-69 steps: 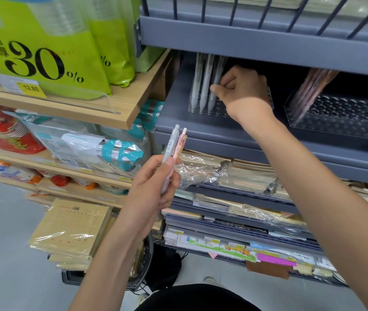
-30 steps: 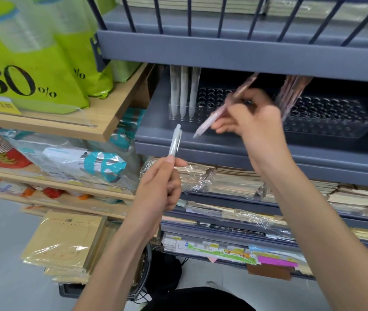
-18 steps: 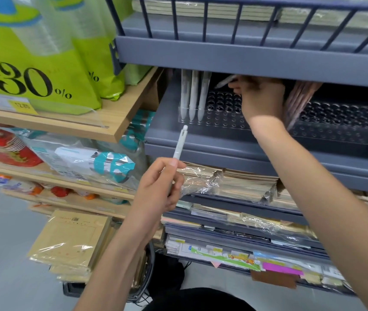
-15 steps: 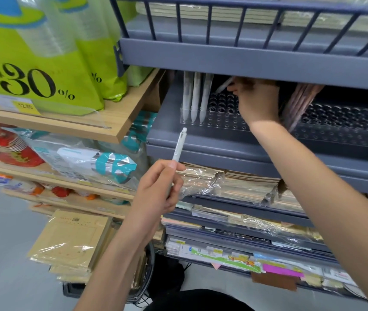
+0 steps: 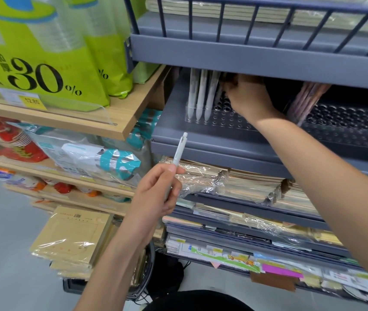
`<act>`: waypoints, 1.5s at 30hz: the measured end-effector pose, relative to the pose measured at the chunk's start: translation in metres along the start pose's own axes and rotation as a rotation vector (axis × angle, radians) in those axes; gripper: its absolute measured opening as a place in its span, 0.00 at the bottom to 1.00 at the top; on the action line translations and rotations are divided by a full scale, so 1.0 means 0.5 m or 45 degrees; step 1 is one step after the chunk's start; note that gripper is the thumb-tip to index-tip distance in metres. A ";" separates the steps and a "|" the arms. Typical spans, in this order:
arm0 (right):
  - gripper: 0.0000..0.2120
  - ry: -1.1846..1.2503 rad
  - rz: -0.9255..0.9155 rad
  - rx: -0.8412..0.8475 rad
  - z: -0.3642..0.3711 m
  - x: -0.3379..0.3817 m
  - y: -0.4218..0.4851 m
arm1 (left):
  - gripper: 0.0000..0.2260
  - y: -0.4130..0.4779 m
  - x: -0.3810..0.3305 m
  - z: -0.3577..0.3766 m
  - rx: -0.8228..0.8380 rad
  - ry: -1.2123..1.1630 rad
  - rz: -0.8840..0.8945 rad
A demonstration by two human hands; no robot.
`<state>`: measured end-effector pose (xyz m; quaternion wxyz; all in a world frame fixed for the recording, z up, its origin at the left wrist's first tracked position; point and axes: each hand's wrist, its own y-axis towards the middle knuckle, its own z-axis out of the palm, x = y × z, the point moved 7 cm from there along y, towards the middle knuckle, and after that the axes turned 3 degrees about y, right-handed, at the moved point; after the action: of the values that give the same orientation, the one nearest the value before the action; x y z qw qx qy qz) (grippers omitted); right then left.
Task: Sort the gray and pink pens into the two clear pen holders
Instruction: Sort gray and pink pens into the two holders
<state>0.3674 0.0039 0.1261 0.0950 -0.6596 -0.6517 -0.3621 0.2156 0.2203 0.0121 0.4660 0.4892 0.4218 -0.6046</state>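
Observation:
My left hand [image 5: 156, 194] holds a gray pen [image 5: 179, 151] upright, below the gray shelf's front edge. Three gray pens [image 5: 201, 95] stand in the left end of the left clear pen holder [image 5: 223, 122]. My right hand [image 5: 248, 97] reaches in over that holder, just right of the three pens. Its fingertips sit in shadow under the upper shelf, so what they hold is hidden. A bunch of pink pens [image 5: 306, 99] leans in the left end of the right clear holder [image 5: 344, 126].
The upper gray shelf [image 5: 245, 57] hangs low over both holders. Wrapped notebooks [image 5: 234, 182] fill the tiers below. To the left is a wooden shelf [image 5: 120, 122] with green packs [image 5: 44, 52]. Wrapped tan pads [image 5: 73, 236] sit at lower left.
My right hand took the pink pen from my left hand and carried it in under the upper shelf. It has since shifted left over the left holder. My left hand kept the gray pen.

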 end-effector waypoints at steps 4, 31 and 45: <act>0.17 -0.038 0.035 0.037 -0.001 -0.002 0.003 | 0.11 -0.003 0.002 0.002 0.000 0.016 -0.018; 0.05 0.522 -0.047 0.148 -0.012 0.046 -0.238 | 0.09 0.009 -0.014 -0.008 -0.286 0.198 0.240; 0.14 0.020 0.167 0.123 -0.009 -0.013 -0.013 | 0.06 0.028 -0.031 0.010 -0.198 0.037 0.196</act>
<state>0.3604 -0.0028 0.1232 0.1551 -0.6927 -0.6232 -0.3284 0.2295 0.2150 0.0274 0.5414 0.4913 0.4352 -0.5254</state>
